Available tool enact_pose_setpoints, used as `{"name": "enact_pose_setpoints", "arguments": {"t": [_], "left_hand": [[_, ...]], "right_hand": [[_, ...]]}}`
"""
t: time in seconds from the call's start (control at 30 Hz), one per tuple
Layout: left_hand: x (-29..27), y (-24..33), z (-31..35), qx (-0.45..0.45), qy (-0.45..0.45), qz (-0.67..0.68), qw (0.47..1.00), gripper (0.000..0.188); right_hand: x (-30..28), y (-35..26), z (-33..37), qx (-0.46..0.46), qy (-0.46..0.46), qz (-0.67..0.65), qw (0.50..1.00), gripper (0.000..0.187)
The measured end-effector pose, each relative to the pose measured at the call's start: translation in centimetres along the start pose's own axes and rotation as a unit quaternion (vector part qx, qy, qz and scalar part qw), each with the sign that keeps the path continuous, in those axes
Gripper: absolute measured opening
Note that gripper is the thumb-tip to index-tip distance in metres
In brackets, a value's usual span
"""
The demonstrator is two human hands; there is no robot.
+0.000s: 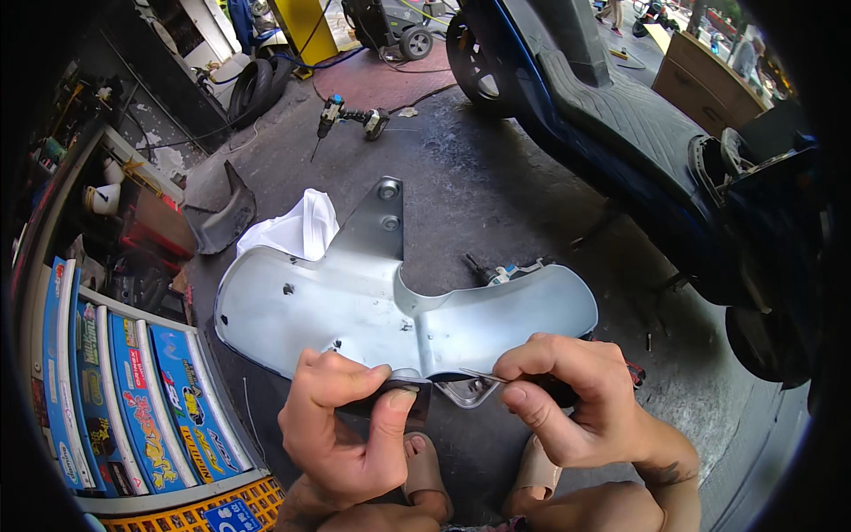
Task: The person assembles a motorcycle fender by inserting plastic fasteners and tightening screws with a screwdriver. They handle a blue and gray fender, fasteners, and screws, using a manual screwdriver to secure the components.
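Note:
A pale grey-blue curved metal panel (355, 306) with a bracket arm and several bolt holes is held up over the concrete floor. My left hand (341, 426) pinches its near edge, thumb pressed on a small dark piece (409, 390) at the rim. My right hand (567, 403) grips a thin metal tool (483, 375) whose tip points at that same spot on the rim. Both hands sit close together below the panel's middle notch.
A dark blue scooter (620, 115) stands at the right. A cordless drill (350, 115) lies on the floor beyond the panel, a white cloth (297, 226) and a dark plastic part (226, 217) to the left. Blue packages (142, 399) in a rack stand at lower left. Tyres (257, 84) lean at the back.

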State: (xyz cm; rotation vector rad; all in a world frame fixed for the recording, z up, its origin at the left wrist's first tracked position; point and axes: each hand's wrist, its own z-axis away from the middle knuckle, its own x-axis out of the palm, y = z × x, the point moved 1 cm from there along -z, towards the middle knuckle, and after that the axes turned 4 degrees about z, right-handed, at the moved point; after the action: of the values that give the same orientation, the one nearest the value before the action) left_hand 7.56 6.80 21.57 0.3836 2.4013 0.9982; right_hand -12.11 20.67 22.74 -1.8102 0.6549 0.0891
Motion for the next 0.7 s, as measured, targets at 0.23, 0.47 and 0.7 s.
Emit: {"name": "enact_pose_setpoints", "arguments": {"t": [0.23, 0.47, 0.7], "left_hand": [[0.9, -0.2, 0.2, -0.114, -0.048, 0.118, 0.985, 0.023], [2.9, -0.7, 0.2, -0.133, -0.003, 0.145, 0.981, 0.02], [4.4, -0.7, 0.5, -0.109, 0.054, 0.127, 0.984, 0.026]], "right_hand": [[-3.0, -0.5, -0.2, 0.045, -0.017, 0.059, 0.997, 0.009], [0.4, -1.6, 0.4, -0.053, 0.001, 0.104, 0.993, 0.026], [2.6, -1.2, 0.6, -0.031, 0.091, 0.202, 0.975, 0.033]]}}
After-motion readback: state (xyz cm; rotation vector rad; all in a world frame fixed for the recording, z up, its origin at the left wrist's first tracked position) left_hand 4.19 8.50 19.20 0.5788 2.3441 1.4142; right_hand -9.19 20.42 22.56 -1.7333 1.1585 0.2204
